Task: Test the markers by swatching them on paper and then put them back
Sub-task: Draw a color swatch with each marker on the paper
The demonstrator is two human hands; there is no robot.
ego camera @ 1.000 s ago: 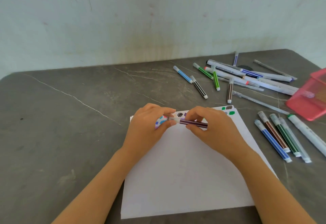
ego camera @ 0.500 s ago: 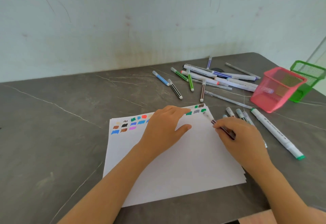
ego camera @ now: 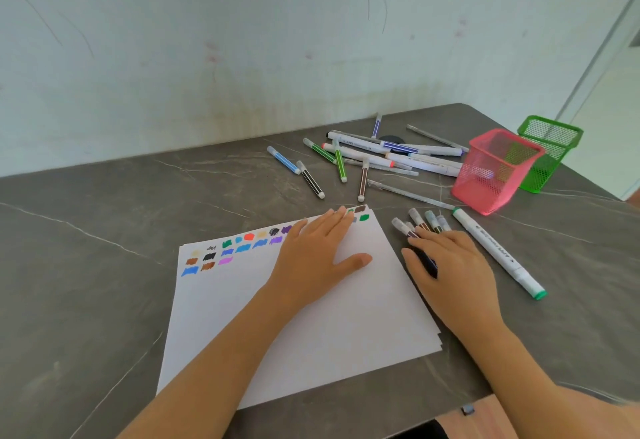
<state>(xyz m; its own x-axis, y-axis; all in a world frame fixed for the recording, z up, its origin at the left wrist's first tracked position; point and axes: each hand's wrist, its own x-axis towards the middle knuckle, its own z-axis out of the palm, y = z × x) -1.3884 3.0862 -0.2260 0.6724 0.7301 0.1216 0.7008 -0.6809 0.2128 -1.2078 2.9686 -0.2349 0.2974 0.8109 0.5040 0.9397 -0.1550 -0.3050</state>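
A white paper sheet [ego camera: 311, 334] lies on the dark table, with rows of colour swatches [ego camera: 225, 251] along its far edge. My left hand [ego camera: 318, 255] presses flat on the paper, fingers straight, covering some swatches. My right hand [ego camera: 453, 265] is just off the paper's right edge and holds a capped purple marker [ego camera: 403, 228], whose barrel runs under the fingers beside the thumb. This marker lies low against a short row of thin markers [ego camera: 429, 219] on the table. A long white marker with a green end [ego camera: 495, 248] lies right of my hand.
A pink mesh basket [ego camera: 495, 175] and a green mesh basket [ego camera: 550, 154] stand at the back right. Several loose markers and pens [ego camera: 381, 158] are scattered behind the paper. The table's front edge is close, at the lower right.
Both hands held the purple marker over the paper a second ago. My right hand has carried it right, down to the marker row. My left hand has flattened on the paper.
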